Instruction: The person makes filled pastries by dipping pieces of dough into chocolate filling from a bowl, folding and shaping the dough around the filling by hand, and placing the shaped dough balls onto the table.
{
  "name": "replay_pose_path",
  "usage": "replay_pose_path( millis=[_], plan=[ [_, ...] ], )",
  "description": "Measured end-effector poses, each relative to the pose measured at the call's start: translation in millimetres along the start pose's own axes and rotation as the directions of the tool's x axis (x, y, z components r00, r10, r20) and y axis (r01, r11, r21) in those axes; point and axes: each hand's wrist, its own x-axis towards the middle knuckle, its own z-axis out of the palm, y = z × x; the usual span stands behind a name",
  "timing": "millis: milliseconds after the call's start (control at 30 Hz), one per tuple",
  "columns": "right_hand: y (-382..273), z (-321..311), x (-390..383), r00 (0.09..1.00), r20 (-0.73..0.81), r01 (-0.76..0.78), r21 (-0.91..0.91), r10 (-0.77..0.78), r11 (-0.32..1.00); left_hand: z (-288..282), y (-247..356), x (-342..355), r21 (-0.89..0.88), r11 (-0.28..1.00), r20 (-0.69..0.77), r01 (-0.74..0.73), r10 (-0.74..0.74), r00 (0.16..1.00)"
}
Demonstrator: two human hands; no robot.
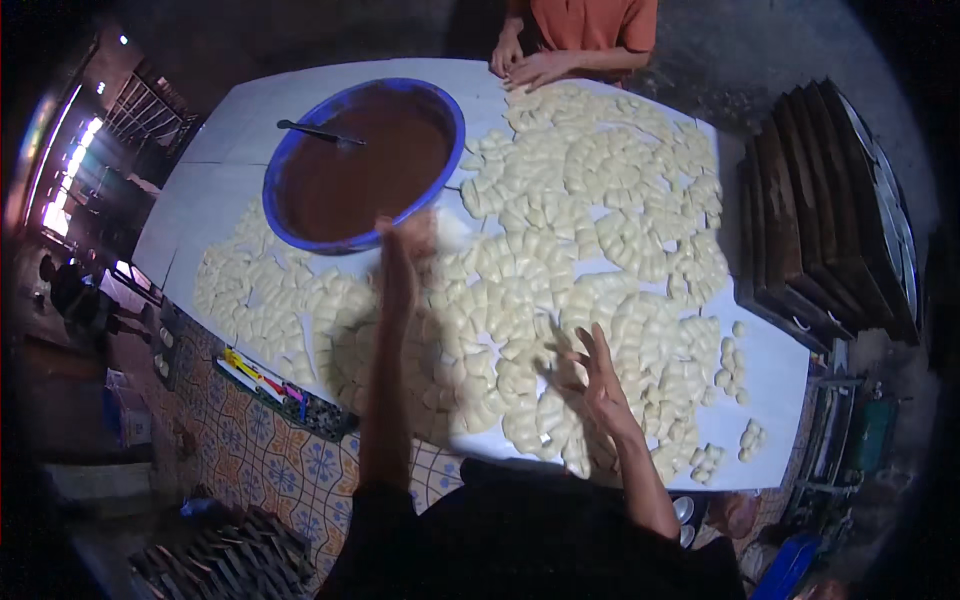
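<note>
Left hand (402,238), blurred at the end of a raised bare forearm, hovers at the near rim of a wide, round, bright-blue basin (456,150); its fingers are too smeared to tell whether they are spread or closed, and I cannot tell whether it touches the rim or holds anything. Right hand (603,390) is wide, its fingers fanned apart with nothing visible between them, just above a broad spread of pale cream, rounded, dough-like pieces (530,265); whether a fingertip touches them I cannot tell. These pieces lie in clusters and curved rows across most of a large white-topped table (190,225), from its far edge to the near one, and around the near side of the basin, with a few small groups set apart near the right-hand corner. Inside the basin is a smooth brown mass (365,185), powder or liquid I cannot tell, and a dark-handled utensil (308,130) slants in over the far left rim. Across the table, a person in an orange shirt (592,28) rests both hands at the far edge, beside the pieces. Right of the table stands a stack of dark, flat-sided trays (800,205), and patterned blue-and-tan floor tiles (268,440) show at the near left.
</note>
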Motion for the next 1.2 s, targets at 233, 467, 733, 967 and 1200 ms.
replay_pose_path(
  millis=[233,467,733,967,1200],
  plan=[
    [17,14,12,0.984,-0.133,-0.115,0.032,0.118,0.993,-37,1,116,0.873,0.485,0.09,-0.044,-0.072,0.993],
    [30,22,23,0.975,-0.198,-0.065,0.16,0.097,0.985,15,26,24,0.754,0.655,0.077,-0.053,-0.007,0.997],
    [21,22,1,0.812,-0.449,-0.141,0.467,0.372,0.873,110,32,-163,-0.32,0.568,0.338,0.758,-0.679,0.651],
    [-9,-11,-62,0.859,-0.224,0.21,-0.667,-0.461,0.715,142,35,-224,0.295,0.88,0.49,0.373,-0.475,0.731],
    [-44,-48,-123,0.819,-0.408,0.2,-0.458,-0.404,0.867,203,42,-265,0.238,0.914,0.6,0.328,-0.403,0.691]
  ],
)
